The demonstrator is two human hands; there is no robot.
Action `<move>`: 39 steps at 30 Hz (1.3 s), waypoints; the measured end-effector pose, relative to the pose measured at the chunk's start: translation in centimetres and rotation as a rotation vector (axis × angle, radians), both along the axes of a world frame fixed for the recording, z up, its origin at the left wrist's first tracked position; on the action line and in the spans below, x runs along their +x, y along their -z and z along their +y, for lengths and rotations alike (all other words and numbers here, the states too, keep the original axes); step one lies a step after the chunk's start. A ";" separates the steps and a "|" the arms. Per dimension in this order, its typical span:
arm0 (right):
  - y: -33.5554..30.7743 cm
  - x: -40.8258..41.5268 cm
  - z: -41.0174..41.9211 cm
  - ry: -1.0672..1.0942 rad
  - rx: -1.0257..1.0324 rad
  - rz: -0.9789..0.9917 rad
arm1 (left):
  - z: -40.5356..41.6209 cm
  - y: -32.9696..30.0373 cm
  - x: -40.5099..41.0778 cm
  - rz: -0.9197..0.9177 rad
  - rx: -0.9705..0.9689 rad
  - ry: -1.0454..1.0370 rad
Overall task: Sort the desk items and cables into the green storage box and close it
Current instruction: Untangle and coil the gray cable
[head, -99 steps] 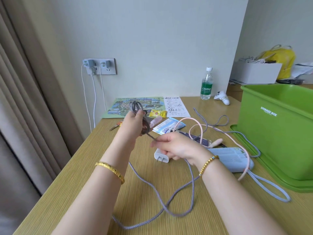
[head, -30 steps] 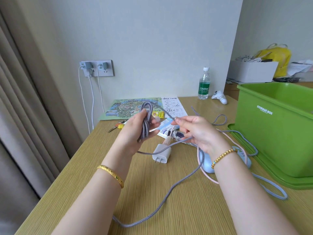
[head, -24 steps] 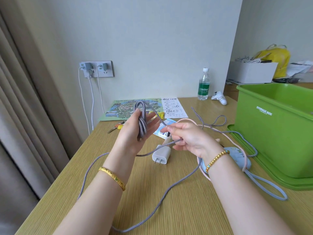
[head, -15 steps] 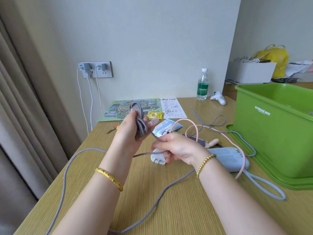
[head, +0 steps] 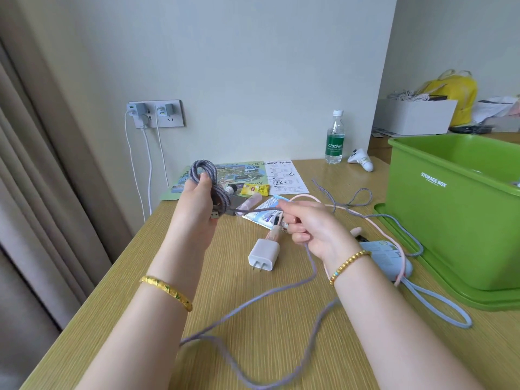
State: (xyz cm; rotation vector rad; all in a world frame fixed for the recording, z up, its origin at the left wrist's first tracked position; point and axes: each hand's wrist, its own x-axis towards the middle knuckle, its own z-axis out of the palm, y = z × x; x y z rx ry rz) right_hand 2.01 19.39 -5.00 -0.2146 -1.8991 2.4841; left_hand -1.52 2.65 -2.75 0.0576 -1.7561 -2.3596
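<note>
Left fingers (head: 206, 180): we see them curled round a coiled bundle of the grey braided cable (head: 209, 181), raised above the bench (head: 253, 319).
Right fingers (head: 292, 213): pinching its taut strand.
Cable's slack: loops across the bench.
Green storage box (head: 450, 209): open, at right.

Readable print on the desk, right now

At two o'clock, the green storage box (head: 450, 209) shows "STORAGE BOX" in white capitals on its near wall, smaller print beneath too fine to read. Up at twelve, the water bottle (head: 335, 142) wears a green label reading "Cestbon". Just left of it, the white paper sheet (head: 284, 177) carries handwritten "6" and "1260"; its printed lines are too small.
</note>
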 end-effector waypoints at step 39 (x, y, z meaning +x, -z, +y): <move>0.4 -0.4 1.7 -0.023 0.762 0.304 | 1.5 2.5 1.5 0.202 -0.865 0.598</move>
